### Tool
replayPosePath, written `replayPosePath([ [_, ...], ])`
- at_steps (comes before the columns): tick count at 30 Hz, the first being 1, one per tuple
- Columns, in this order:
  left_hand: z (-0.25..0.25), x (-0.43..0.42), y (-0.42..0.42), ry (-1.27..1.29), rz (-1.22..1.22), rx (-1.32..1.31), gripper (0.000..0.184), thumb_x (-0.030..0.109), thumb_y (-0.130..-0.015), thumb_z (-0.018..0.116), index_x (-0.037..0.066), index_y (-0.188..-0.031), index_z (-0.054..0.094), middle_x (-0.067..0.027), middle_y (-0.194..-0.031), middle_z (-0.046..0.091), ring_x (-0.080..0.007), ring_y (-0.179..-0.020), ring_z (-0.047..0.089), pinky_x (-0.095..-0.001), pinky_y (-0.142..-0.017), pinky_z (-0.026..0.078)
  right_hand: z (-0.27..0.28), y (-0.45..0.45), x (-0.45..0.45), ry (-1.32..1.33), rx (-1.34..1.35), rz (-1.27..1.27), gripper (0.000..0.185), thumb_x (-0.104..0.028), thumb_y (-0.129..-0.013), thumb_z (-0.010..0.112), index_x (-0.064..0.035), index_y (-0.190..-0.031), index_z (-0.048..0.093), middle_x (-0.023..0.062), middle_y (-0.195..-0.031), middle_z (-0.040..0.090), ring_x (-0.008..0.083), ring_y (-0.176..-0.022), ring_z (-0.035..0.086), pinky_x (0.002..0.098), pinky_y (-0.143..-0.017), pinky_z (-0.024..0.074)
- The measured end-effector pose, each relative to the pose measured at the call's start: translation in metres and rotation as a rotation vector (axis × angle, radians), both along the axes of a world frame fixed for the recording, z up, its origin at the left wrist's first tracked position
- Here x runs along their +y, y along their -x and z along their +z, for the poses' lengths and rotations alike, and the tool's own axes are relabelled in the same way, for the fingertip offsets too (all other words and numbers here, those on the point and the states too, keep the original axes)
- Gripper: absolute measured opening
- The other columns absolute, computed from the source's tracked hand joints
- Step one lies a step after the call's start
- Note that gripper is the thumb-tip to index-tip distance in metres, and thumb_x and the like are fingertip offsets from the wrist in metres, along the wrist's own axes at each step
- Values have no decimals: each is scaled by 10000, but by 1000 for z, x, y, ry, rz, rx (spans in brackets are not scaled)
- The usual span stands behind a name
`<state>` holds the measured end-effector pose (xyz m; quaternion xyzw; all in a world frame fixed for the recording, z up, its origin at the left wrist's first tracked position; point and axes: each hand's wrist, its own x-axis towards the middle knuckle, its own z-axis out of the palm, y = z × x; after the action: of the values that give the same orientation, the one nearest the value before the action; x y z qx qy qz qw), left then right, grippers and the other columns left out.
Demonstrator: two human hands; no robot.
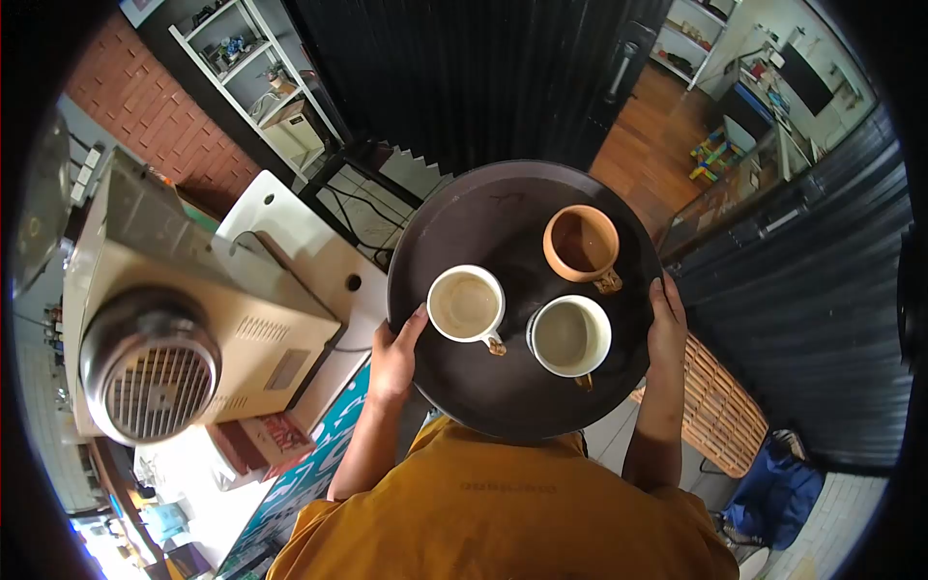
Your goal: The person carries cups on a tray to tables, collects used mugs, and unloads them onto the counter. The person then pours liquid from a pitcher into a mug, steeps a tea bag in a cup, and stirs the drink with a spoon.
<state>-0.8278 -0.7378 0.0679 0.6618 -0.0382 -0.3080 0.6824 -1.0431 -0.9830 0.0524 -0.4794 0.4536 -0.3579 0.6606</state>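
A round dark brown tray (483, 387) is held level in front of my body. My left hand (394, 360) grips its left rim, thumb on top beside a white cup. At the right rim, my right hand (666, 324) holds the tray with the thumb over the edge; the fingers beneath are hidden. Three cups stand upright on it: a white cup (466, 304) on the left, an orange-brown cup (582, 244) at the far right, and another white cup (570, 336) nearer me. Some liquid seems to be inside them.
A beige machine (242, 338) stands on a white counter (362, 300) to my left. Ahead is a dark corrugated door (454, 77), with a wooden floor (638, 126) beyond the doorway. A woven rattan chair (720, 406) and a blue bag (776, 488) sit at right.
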Motion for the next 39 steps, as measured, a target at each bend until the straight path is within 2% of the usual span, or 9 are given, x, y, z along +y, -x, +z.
replayPosePath([
  [6,-19,-82,-56,-97,251,-12,461,280,-869,666,-79,-1148,590,-156,-1083,647,-205,-970,613,-318,-859,481,-27,-98,-115,27,-219,216,411,-196,-995,498,46,-1327,477,87,-1286,553,148,-1177,496,271,-1026,349],
  [9,-6,-123,-68,-129,369,26,468,300,-863,663,-51,-1165,593,-144,-1107,637,-211,-1002,597,-322,-872,472,-18,-151,-166,140,-127,305,385,-174,-998,482,47,-1313,488,85,-1261,565,145,-1156,503,267,-1019,352],
  [11,-10,-138,-81,-140,503,16,459,305,-865,651,-35,-1168,598,-133,-1114,634,-214,-1025,584,-328,-877,468,-11,-186,-195,175,-209,462,388,-185,-1017,435,57,-1318,470,107,-1277,549,153,-1167,489,281,-1028,348],
  [21,-27,-175,-152,-277,873,45,619,395,-828,681,-42,-1235,521,-148,-1154,602,-222,-1085,556,-338,-908,453,-20,-364,-254,-38,-328,809,371,-181,-1022,430,48,-1312,470,110,-1269,554,167,-1151,504,292,-1013,369],
  [25,-39,-170,-202,-153,957,-81,507,284,-869,664,-64,-1217,540,-143,-1166,607,-224,-1108,558,-341,-917,456,-33,-443,-252,-37,-374,918,371,-177,-1022,427,46,-1315,470,110,-1264,559,166,-1139,515,293,-1008,377],
  [28,-47,-169,-235,-37,992,-18,385,211,-901,630,-59,-1169,575,-125,-1111,634,-190,-1001,615,-298,-848,502,-30,-493,-248,-77,-345,940,371,-168,-1023,418,44,-1323,467,113,-1266,561,167,-1143,522,289,-1004,383],
  [33,-29,-183,-283,40,1076,42,353,208,-906,619,-63,-1130,594,-129,-1026,658,-186,-894,648,-291,-764,531,-19,-572,-247,-76,-212,1017,375,-173,-1022,426,33,-1333,466,109,-1286,555,172,-1165,517,293,-1011,380],
  [36,-7,-202,-312,-34,1145,-3,319,199,-911,602,-57,-1100,606,-107,-977,657,-172,-871,644,-290,-736,531,-19,-623,-249,-75,-269,1099,382,-187,-1019,438,25,-1335,471,102,-1284,558,169,-1172,511,294,-1016,372],
  [39,-21,-200,-330,41,1133,-4,316,198,-916,587,-54,-1107,607,-100,-978,654,-167,-853,640,-286,-741,524,-12,-671,-252,-88,-300,1213,389,-203,-1014,453,22,-1329,481,100,-1278,564,168,-1174,508,291,-1015,366],
])
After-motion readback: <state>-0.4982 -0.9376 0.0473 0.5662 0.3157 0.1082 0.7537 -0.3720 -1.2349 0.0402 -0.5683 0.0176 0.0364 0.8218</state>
